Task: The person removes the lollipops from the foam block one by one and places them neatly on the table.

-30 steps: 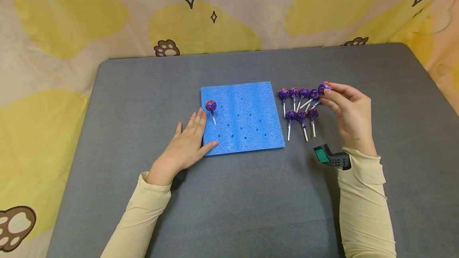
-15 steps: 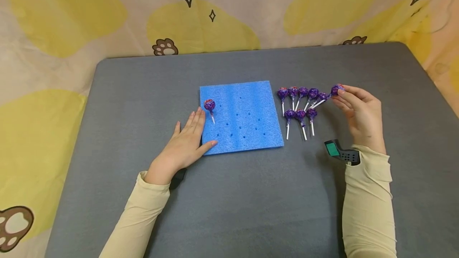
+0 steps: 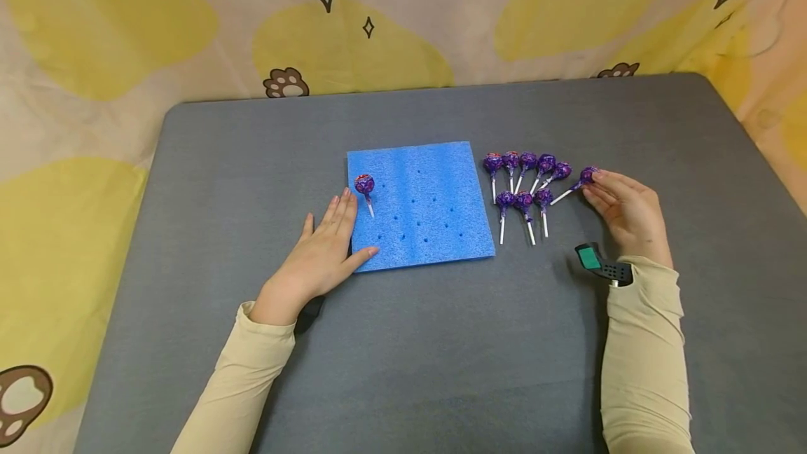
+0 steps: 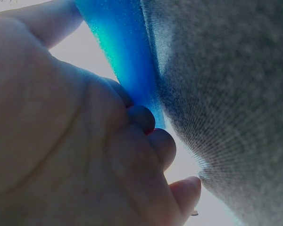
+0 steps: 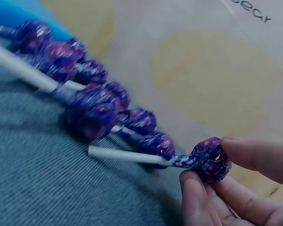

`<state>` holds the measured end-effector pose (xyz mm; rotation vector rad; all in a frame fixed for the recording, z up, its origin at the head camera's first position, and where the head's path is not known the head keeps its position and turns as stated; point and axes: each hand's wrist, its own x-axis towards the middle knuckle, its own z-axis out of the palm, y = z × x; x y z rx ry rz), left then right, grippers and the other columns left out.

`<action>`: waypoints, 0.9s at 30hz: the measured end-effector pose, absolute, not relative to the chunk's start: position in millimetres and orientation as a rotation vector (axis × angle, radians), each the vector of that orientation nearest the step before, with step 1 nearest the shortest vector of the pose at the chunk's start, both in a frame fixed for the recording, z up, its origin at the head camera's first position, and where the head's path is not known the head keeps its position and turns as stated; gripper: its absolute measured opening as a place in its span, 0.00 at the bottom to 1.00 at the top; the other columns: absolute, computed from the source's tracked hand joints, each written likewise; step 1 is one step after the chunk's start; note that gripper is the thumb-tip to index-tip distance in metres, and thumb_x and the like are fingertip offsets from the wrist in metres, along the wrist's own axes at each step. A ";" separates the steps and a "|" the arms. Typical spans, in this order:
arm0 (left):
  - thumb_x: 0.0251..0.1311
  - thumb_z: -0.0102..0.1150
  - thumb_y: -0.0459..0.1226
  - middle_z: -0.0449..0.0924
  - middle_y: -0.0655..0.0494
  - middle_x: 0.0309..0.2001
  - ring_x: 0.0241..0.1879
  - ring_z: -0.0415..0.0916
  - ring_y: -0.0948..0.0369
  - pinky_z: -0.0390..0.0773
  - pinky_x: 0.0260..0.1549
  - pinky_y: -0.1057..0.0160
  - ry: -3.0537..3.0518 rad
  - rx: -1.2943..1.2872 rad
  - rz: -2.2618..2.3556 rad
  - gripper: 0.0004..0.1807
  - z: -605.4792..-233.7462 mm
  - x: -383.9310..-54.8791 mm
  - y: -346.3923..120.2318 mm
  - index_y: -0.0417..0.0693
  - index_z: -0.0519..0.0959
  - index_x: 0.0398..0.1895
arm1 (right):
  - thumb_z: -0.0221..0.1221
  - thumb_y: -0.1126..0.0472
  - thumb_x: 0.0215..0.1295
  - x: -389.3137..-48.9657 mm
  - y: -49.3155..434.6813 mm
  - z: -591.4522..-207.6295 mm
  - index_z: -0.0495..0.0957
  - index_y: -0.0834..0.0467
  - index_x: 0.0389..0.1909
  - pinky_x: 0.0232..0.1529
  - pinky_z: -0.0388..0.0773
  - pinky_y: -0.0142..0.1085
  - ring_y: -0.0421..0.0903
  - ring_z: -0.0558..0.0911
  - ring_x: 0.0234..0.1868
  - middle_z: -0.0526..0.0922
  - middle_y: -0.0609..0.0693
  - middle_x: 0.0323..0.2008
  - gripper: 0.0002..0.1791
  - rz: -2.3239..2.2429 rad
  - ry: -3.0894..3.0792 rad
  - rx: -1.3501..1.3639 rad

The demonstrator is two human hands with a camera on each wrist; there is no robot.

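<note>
My right hand (image 3: 627, 212) pinches a purple-wrapped lollipop (image 5: 212, 159) by its candy head, thumb on one side and fingers on the other. Its white stick points left toward a group of similar lollipops (image 3: 525, 200) lying in two rows on the table. My left hand (image 3: 315, 251) lies with straight fingers along the left edge of a blue foam board (image 3: 435, 247), the thumb on its front corner. One lollipop (image 3: 364, 184) stands upright in the board near its upper left, close to my fingertips. Small holes dot the rest of the foam.
The grey table (image 3: 403, 356) carries the board at its middle, with the lollipop rows just to the board's right. Behind the table's far edge hangs a yellow and beige patterned cloth (image 3: 403, 19). A black wrist device (image 3: 605, 268) sits at my right cuff.
My right hand has drawn the pinched lollipop rightward, away from the group, then lowered it slightly. Its stick now shows apart from the back row. The left hand keeps its place on the board.
</note>
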<state>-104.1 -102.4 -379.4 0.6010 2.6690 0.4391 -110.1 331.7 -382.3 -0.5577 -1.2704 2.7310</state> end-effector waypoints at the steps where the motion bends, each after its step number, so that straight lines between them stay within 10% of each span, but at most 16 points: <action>1: 0.67 0.43 0.58 0.25 0.49 0.74 0.73 0.26 0.53 0.32 0.65 0.40 2.669 0.601 0.440 0.47 -379.3 -104.1 -102.4 0.41 0.32 0.74 | 0.56 0.78 0.60 -110.4 331.1 -383.3 0.83 0.70 0.28 0.35 0.81 0.37 0.49 0.85 0.29 0.85 0.58 0.29 0.07 2.706 -1.312 -0.554; 27: 0.67 0.43 0.57 0.26 0.48 0.74 0.73 0.26 0.52 0.32 0.65 0.39 2.671 0.602 0.442 0.47 -380.3 -104.3 -102.1 0.41 0.33 0.74 | 0.66 0.71 0.53 -113.6 319.6 -389.0 0.86 0.57 0.23 0.31 0.79 0.27 0.37 0.83 0.28 0.84 0.46 0.24 0.06 2.149 -1.931 -0.564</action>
